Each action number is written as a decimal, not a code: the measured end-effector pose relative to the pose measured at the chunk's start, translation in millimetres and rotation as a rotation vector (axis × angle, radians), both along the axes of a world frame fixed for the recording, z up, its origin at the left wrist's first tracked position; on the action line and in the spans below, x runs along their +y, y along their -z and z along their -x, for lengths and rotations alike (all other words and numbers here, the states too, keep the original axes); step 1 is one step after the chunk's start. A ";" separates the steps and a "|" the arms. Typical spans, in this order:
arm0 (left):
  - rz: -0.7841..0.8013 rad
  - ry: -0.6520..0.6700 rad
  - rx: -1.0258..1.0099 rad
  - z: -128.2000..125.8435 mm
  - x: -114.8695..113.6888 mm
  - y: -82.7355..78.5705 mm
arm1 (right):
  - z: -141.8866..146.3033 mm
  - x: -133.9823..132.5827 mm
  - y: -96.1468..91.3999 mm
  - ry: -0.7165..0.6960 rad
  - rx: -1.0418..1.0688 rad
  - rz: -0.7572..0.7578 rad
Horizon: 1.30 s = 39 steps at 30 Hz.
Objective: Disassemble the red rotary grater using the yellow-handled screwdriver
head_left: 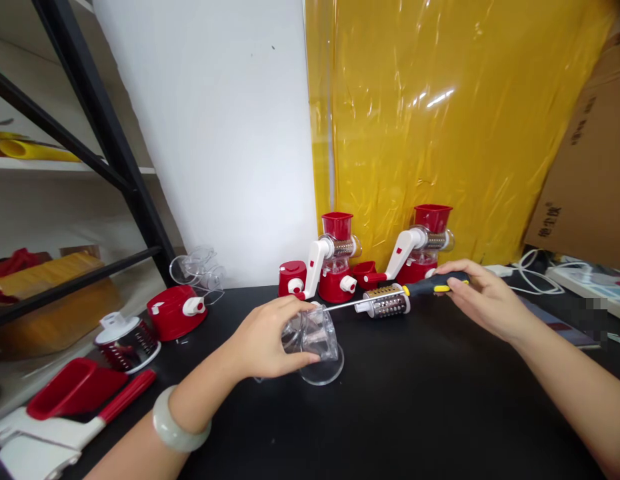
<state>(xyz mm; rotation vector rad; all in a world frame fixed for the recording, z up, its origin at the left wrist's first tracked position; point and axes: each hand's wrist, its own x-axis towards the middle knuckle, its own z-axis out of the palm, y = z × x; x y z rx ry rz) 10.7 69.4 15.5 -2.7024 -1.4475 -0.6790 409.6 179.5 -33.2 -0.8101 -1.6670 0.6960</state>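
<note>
At the far left of my feed I have a shelf point(73, 165) with a yellow roll point(37, 151) on it. Below, on the black table point(400, 407), lies a white crank point(45, 433) with a red grip, and a red hopper point(75, 388) just beside it. Next comes a dark slotted drum point(130, 343) with a white hub, then a red base point(175, 317) with a white knob; a clear plastic part point(203, 267) stands behind that.

My left hand point(267, 337), a pale bangle point(175, 423) on its wrist, comes in from the lower left. Its grip is narrow, thumb and fingers closed around a clear plastic body point(320, 333) near the middle of the table. I can't tell whether the round foot of that body bears fully on the tabletop.

Behind it stand a small red base point(293, 277) and an assembled grater point(335, 287). A metal drum point(389, 303) lies on its side to the right of the body.

The screwdriver point(425, 285) runs nearly level, its tip at the body's upper edge; contact I can't confirm. My right hand point(483, 300) has its fingers and thumb closed on the handle. Behind is a second grater point(433, 220); farther right, a white cable point(533, 273) and a cardboard box point(585, 167).
</note>
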 end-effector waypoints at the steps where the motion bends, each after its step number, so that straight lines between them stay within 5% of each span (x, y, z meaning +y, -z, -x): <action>1: 0.007 -0.007 -0.004 0.3 0.3 0.0 | -1.8 0.9 -0.4 -0.009 -0.021 -0.002; 17: -0.108 -0.074 0.131 -1.6 -1.2 5.9 | -6.5 -8.7 -19.6 0.099 -0.207 0.096; 30: -0.175 -0.039 0.146 -5.3 -3.9 7.2 | -6.6 -10.6 -23.8 0.016 -0.184 0.124; 39: -0.251 -0.045 0.187 -4.4 -6.2 6.2 | 2.0 -11.8 -14.2 0.021 -0.218 -0.058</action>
